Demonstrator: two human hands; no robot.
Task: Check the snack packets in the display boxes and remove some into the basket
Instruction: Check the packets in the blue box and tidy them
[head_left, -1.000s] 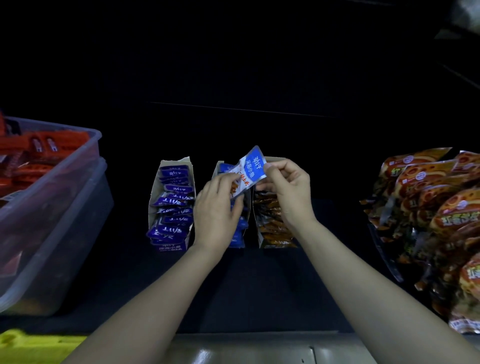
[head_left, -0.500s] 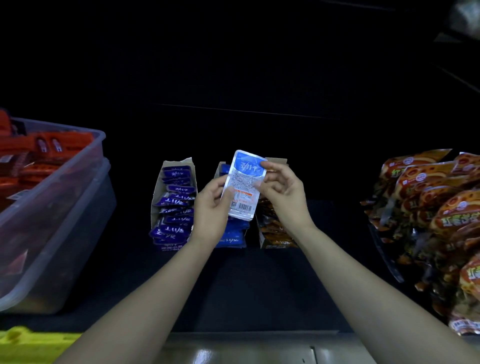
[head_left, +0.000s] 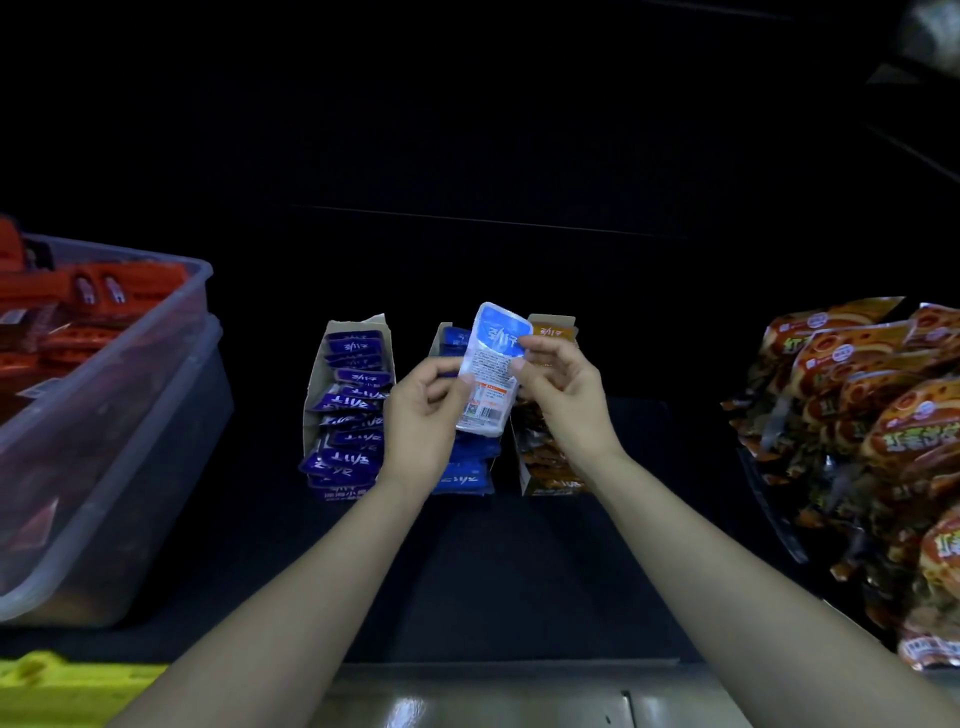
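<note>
Clear tub (head_left: 130, 415) at left holds red packs (head_left: 78, 312). Pile of orange bags (head_left: 883, 415) at right. Yellow plastic edge (head_left: 52, 680) bottom left, can't tell what it is. Three display boxes side by side in the middle: purple box (head_left: 318, 384), blue box (head_left: 439, 335), orange box (head_left: 550, 486), all with packets inside. Left hand (head_left: 421, 415) and right hand (head_left: 566, 400) are close together, both pinching one blue-white packet (head_left: 491, 374). It is upright over the blue box, barcode side to camera.

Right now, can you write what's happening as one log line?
step: check packet | left hand: pinches blue packet | right hand: pinches same packet | barcode: facing camera
</note>
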